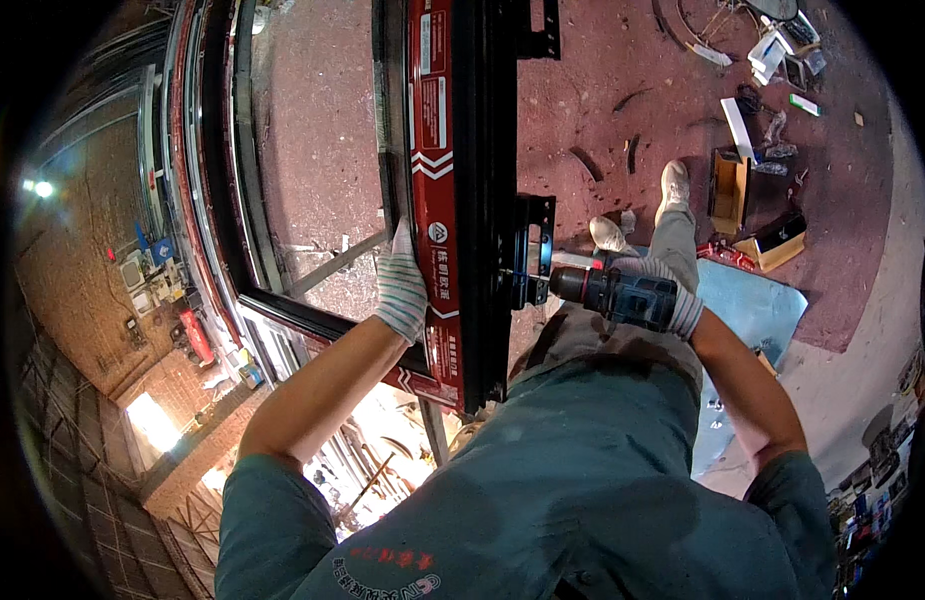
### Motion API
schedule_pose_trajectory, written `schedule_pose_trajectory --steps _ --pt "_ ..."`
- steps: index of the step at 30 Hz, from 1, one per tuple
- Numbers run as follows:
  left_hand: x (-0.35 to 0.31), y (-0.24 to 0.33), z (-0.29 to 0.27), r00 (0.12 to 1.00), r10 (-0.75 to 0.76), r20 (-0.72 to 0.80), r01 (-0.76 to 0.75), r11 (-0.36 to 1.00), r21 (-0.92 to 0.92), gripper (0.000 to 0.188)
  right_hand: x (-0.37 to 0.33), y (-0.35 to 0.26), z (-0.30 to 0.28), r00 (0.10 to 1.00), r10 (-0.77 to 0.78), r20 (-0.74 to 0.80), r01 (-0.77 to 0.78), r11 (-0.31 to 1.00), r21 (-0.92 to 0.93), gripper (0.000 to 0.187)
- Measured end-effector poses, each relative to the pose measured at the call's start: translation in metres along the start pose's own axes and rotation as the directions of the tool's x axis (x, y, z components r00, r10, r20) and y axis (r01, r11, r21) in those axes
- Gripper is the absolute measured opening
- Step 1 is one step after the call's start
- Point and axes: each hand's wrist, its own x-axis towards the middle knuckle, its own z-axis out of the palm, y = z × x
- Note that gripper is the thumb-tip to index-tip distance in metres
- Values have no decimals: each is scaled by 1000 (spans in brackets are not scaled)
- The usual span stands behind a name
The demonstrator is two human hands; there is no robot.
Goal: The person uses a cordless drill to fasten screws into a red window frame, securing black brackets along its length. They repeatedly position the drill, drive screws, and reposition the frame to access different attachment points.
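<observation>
A tall black metal frame with red printed film along its face stands upright in front of me. My left hand, in a white glove with coloured stripes, is closed round the inner edge of this frame, partly over the film. In my right hand, gloved the same way, is a dark cordless drill. Its long thin bit points left at a black slotted bracket on the frame's outer side. Whether the bit's tip touches the bracket or a screw cannot be made out.
More frames stand at the left. An opened cardboard box, wrappers and offcuts litter the reddish floor at the far right. A pale blue sheet lies beside my right arm. A second bracket sits higher on the frame.
</observation>
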Motion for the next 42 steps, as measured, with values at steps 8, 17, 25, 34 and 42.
schedule_pose_trajectory --steps 8,17,25,34,42 --pt "7 -3 -3 999 13 -29 -13 1000 7 51 1 -8 -3 997 -46 -65 51 996 68 21" --pt "5 -2 4 999 13 -37 -13 1000 -20 45 5 36 -13 1000 -3 -3 4 936 351 21" --pt "2 -2 0 999 5 -34 -4 1000 13 48 6 6 -1 995 -102 16 101 994 49 20" --pt "-11 5 16 999 -22 -39 22 1000 -8 47 18 24 -11 999 -22 -31 27 984 174 21" --pt "8 -6 -4 999 26 -27 -26 1000 14 44 34 7 -38 955 -240 172 295 734 -611 15"
